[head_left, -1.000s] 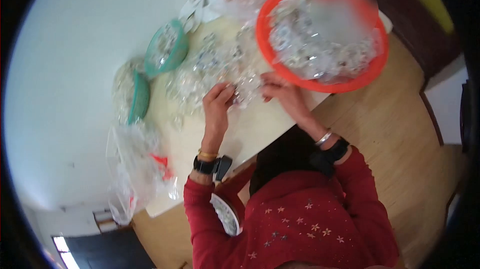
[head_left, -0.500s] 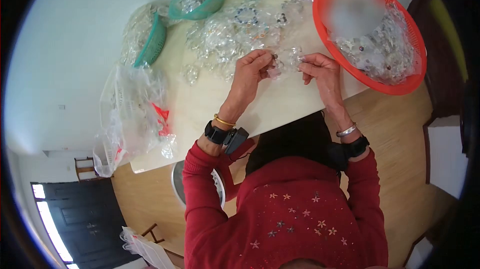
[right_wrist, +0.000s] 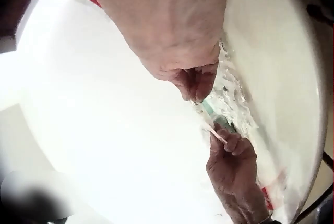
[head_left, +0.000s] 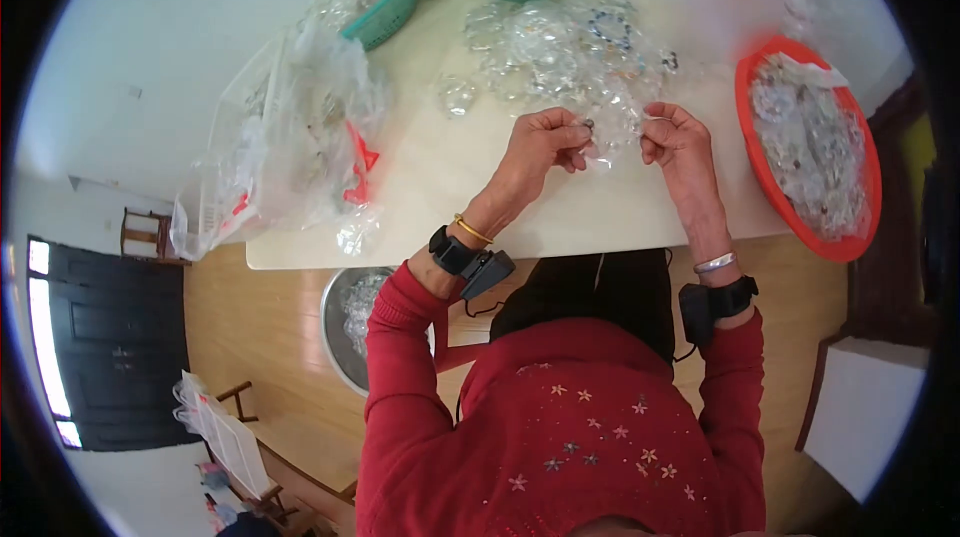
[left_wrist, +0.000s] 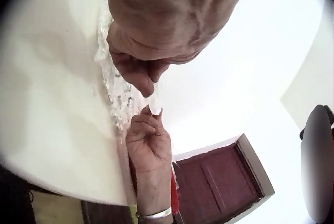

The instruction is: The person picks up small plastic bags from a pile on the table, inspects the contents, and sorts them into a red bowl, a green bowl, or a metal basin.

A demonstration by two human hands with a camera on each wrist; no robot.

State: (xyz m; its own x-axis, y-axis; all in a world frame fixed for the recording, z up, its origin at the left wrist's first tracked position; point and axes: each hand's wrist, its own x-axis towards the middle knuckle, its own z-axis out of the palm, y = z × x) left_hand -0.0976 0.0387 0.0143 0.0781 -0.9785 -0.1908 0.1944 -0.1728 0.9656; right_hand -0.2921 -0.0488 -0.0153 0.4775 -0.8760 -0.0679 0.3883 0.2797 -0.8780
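Above the near part of the table, both hands hold a small clear plastic packet (head_left: 612, 145) between them. My left hand (head_left: 540, 155) pinches its left side between thumb and fingers, with a small dark bead-like piece at the fingertips. Opposite, my right hand (head_left: 688, 152) pinches the packet's right edge with thumb and forefinger. In the right wrist view, a thin pale strip (right_wrist: 218, 134) sticks out of the left hand's grip. Just beyond the hands lies a pile of clear packets (head_left: 545, 47), several with beaded bracelets inside.
A red basket (head_left: 748, 127) full of packets stands at the right table edge. Two green baskets (head_left: 385, 19) stand at the back left, beside a large clear plastic bag (head_left: 310, 137). One loose packet (head_left: 457, 95) lies left of the pile. A metal basin (head_left: 340, 337) is on the floor.
The head view has turned, so the table and baskets appear shifted and rotated. Both hands keep their pinch on the packet; the pinkish part seen by the left fingers earlier no longer shows.
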